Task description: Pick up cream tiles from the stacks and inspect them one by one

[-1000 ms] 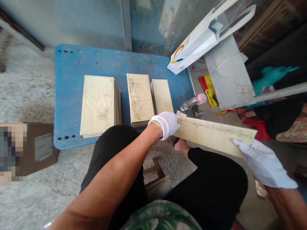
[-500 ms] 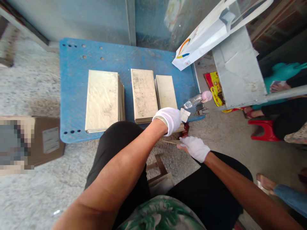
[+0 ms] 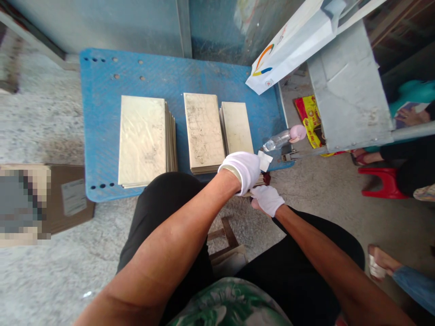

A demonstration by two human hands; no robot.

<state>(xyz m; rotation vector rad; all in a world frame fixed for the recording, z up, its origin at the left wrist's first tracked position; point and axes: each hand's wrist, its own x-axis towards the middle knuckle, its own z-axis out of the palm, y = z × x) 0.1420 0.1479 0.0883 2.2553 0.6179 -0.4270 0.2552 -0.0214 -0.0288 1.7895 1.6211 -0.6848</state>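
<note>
My left hand (image 3: 242, 170), in a white glove, hovers over the near edge of the table by the right-hand stack, its fingers hidden from view. Close beside it, my white-gloved right hand (image 3: 267, 200) is closed on the end of a thin pale panel (image 3: 247, 194), mostly hidden behind the left hand. Pale rectangular panels lie in stacks on the blue table (image 3: 102, 108): a large stack (image 3: 142, 140), a middle one with dark smudges (image 3: 204, 129) and a narrower one (image 3: 237, 127). Part of a further pile shows behind my hands.
On the table's right are a clear bottle with a pink cap (image 3: 282, 138), a crumpled white paper (image 3: 264, 160) and a white bag (image 3: 285, 50). A cardboard box (image 3: 70, 199) stands at left. Right are a grey metal panel (image 3: 350, 95), a red stool (image 3: 382, 183) and other people's limbs.
My right hand has moved left and slightly up with the panel, closer to my left hand, which now covers most of the panel. The stacks stay put.
</note>
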